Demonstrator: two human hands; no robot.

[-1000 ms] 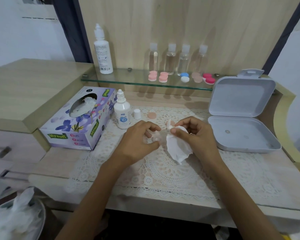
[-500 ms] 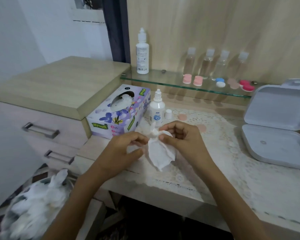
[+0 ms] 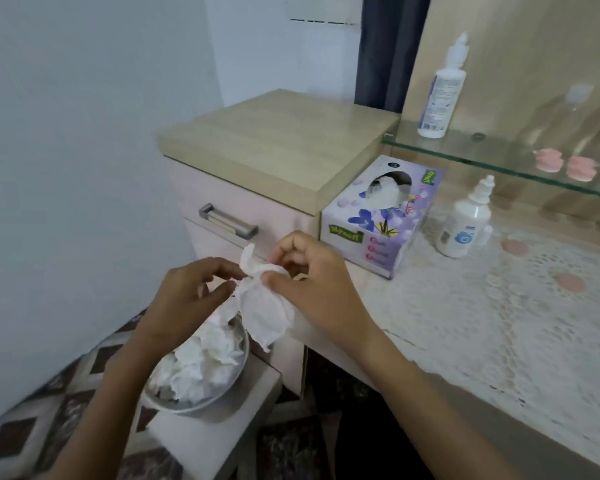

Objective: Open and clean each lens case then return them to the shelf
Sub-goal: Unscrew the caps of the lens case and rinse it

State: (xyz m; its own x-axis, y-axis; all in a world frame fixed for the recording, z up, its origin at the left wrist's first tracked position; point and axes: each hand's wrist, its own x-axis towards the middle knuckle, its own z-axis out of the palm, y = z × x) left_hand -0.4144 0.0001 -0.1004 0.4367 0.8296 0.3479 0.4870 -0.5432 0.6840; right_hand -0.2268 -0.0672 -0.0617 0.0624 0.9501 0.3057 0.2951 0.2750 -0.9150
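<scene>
Below cabinet [image 3: 278, 147], bowl [image 3: 201, 405] (metal) holds crumpled tissues [image 3: 205, 362].

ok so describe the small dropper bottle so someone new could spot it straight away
Start at the big white lace mat on the right. Beside the purple flowered tissue box, below the glass shelf, stands a squat white bottle with a blue round mark on its label. Unlike the taller white bottle, it stands on the mat, not on the shelf.
</scene>
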